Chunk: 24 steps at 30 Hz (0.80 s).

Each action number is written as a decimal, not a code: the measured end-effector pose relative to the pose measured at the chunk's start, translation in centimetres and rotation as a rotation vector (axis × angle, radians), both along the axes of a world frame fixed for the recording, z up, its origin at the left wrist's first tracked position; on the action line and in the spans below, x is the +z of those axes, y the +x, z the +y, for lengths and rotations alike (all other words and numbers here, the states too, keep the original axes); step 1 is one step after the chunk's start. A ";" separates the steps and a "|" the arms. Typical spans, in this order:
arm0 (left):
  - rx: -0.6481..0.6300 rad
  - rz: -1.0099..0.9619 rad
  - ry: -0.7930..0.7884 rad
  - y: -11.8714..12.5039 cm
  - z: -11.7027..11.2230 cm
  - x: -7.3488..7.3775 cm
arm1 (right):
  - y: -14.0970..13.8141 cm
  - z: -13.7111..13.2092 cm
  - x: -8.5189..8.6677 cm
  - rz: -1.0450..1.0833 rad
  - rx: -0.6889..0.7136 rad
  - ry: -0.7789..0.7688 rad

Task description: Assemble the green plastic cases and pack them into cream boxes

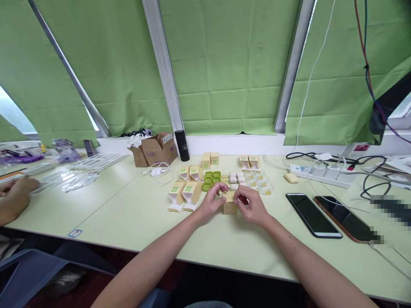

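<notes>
A small tan cardboard box (230,208) stands on the table between my two hands. My left hand (210,202) grips its left side, with the fingers curved over the top edge. On the other side my right hand (252,206) pinches the box's upper right edge. Just behind the box are several green cups (211,179), small yellow pieces (224,179), pale pink rolls (236,178) and clear round containers (259,182) with yellow in them. To the left lie open tan boxes (192,192) with green labels; my fingers partly hide the small pieces.
Two more open boxes (249,162) and two closed boxes (210,160) stand farther back. Two phones (313,214) and a power strip (321,173) with cables lie at right. At left are a brown carton (159,149), a black bottle (182,145) and another person's hands (22,188).
</notes>
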State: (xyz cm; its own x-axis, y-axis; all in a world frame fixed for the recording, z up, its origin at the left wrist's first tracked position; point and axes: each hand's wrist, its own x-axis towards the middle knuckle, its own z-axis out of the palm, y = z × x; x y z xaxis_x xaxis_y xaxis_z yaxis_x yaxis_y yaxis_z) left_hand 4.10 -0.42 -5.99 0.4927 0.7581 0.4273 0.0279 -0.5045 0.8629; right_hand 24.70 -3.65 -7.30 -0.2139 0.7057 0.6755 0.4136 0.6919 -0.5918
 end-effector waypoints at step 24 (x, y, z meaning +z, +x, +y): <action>0.100 -0.029 -0.075 -0.2 0.8 -0.4 | 1.4 0.5 0.5 -0.055 -0.117 -0.106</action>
State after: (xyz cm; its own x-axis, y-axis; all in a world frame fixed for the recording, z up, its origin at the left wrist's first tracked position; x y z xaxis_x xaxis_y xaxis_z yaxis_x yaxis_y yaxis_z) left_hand 3.86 0.34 -6.40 0.4016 0.8332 0.3801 0.0495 -0.4342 0.8995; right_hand 26.08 -3.14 -6.81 -0.1605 0.7945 0.5857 0.5215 0.5721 -0.6331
